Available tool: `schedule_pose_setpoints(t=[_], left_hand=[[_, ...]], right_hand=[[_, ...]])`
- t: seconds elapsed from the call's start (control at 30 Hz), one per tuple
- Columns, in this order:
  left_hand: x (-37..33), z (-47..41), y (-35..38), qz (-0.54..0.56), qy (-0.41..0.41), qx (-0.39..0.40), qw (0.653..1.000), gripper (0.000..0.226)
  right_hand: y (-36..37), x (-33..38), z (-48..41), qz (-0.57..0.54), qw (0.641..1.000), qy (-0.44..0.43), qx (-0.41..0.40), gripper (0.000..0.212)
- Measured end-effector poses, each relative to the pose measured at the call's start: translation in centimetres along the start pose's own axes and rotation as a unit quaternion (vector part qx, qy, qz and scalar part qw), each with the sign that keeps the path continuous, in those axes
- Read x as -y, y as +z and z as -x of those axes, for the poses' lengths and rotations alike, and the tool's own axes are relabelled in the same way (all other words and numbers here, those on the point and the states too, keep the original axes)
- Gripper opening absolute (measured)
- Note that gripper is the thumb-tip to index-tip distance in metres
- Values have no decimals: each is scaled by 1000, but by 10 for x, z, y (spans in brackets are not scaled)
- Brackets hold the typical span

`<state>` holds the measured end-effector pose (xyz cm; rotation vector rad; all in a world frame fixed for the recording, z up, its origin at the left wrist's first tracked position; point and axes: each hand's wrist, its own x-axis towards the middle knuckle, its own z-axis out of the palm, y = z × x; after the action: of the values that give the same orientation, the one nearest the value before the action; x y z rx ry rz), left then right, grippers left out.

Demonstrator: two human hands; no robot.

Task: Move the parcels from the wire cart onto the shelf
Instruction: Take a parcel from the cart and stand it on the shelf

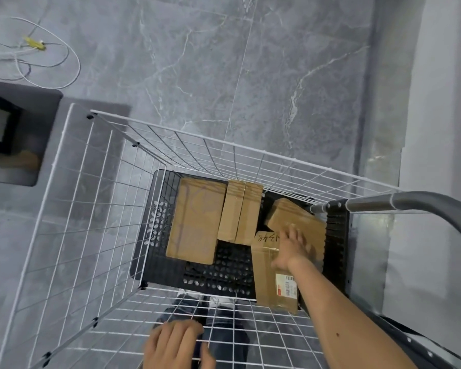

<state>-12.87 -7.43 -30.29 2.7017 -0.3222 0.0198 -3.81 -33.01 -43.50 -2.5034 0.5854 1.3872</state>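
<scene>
The white wire walls of the wire cart (pixel 224 143) stand tall on all four sides of the parcels, so my right arm goes down over the near right corner, beside the grey handle (pixel 423 203). The cart stands on a grey marbled floor (pixel 224 62). A loose white cable (pixel 67 57) with a yellow tag (pixel 33 43) lies at the far left, and a black frame (pixel 3 123) sits on a dark mat left of the cart. A pale wall (pixel 450 102) runs down the right.

My left hand (pixel 176 344) is on the near wire wall, fingers curled over its wires and holding it.

Four brown cardboard parcels lie on the cart's black perforated floor (pixel 224 275). A wide flat parcel (pixel 194 222) is at the left. Just right of it, touching it, is a narrow parcel (pixel 240 211) with a tape seam down its middle. At the far right a tilted parcel (pixel 290 215) leans with one end raised. Nearer me lies a labelled parcel (pixel 266 278) with a handwritten number at its far end and a white and red shipping label (pixel 286 286).

My right hand (pixel 293 249) rests with fingers spread and fairly straight across where the tilted and labelled parcels meet, thumb on the labelled one, gripping nothing. It is a little blurred.
</scene>
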Motion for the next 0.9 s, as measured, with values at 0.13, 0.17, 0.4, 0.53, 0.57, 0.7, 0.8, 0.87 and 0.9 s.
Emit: schedule_pose_setpoints(t=[0.13,0.17,0.4,0.53,0.57,0.7,0.8,0.87,0.9], left_hand=[[-3,0,-2,10,10,11,1000,18],[-4,1,-4,13,9,19,1000,18],[-9,8,-14,20,-31,86,996,20],[-12,0,-31,-9,-37,219,975,25],[-13,-3,-37,-8,-47,252,967,27],[-37,-29,-67,76,-162,309,934,47],[-73,-55,-104,248,-322,268,873,65],[-91,-67,-134,363,-365,215,830,81],[-96,-73,-147,393,-368,210,816,92]], right_hand=[[-2,0,8,28,1000,-5,-3,102],[-4,2,12,37,999,-9,3,100],[-26,6,69,-90,996,-9,-8,89],[-40,18,117,-296,952,15,-72,85],[-45,21,130,-359,929,23,-86,82],[-62,31,188,-662,744,87,-29,87],[-73,41,240,-781,606,121,88,74],[-79,50,278,-820,551,106,117,65],[-82,55,294,-833,534,95,112,65]])
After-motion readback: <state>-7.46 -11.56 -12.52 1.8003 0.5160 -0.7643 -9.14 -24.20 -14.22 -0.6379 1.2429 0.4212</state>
